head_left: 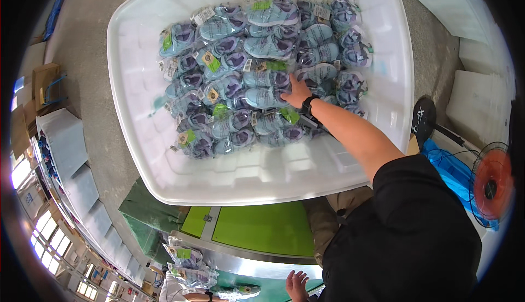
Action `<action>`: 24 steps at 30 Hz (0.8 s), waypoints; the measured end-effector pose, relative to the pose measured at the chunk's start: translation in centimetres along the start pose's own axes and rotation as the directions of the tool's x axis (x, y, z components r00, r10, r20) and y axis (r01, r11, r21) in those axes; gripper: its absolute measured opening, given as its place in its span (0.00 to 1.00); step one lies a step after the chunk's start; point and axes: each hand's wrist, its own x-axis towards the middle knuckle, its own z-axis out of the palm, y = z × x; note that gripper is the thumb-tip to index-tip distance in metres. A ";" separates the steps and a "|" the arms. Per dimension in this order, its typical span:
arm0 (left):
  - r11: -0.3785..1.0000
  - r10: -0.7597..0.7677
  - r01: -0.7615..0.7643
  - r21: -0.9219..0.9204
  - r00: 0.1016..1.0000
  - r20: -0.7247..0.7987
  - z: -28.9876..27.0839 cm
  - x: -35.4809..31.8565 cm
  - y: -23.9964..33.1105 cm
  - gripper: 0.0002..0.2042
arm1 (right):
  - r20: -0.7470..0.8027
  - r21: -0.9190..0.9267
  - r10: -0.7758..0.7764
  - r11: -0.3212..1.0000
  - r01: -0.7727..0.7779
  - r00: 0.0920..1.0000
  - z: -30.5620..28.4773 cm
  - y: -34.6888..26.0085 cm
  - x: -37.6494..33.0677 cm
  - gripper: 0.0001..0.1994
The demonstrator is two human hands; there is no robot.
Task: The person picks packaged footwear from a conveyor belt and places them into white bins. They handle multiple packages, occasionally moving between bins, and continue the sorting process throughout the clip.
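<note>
Bagged blue-and-purple shoes (pixel 268 46) lie in packed rows inside the white bin (pixel 240 186). Reaching over the bin's near right corner, the right hand (pixel 298 91), with a black watch (pixel 308 105) at the wrist, has its thumb and forefinger apart at shoes just right of the bin's middle; whether they grip one, I cannot tell. The left hand (pixel 296 285) is well apart from the bin, on its near side, fingers apart and loosely curled, beside a green tabletop (pixel 268 281). An orange fan (pixel 491 184) stands right of the bin
</note>
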 end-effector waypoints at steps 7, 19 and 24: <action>1.000 -0.020 0.020 0.004 0.999 -0.032 0.4 -0.6 1.4 0.22 | -0.310 -0.007 -0.297 0.950 0.311 0.903 -5.8 -2.1 3.5 0.26; 0.996 -0.088 0.090 0.021 0.994 -0.070 1.6 -0.7 2.0 0.23 | -0.480 -0.285 -0.279 0.946 0.153 0.832 -11.4 -7.7 16.5 0.36; 0.991 -0.107 0.111 0.079 0.993 -0.052 2.9 -0.7 2.4 0.22 | -0.182 -0.694 -0.456 0.688 0.215 0.871 -7.7 -9.8 16.0 0.36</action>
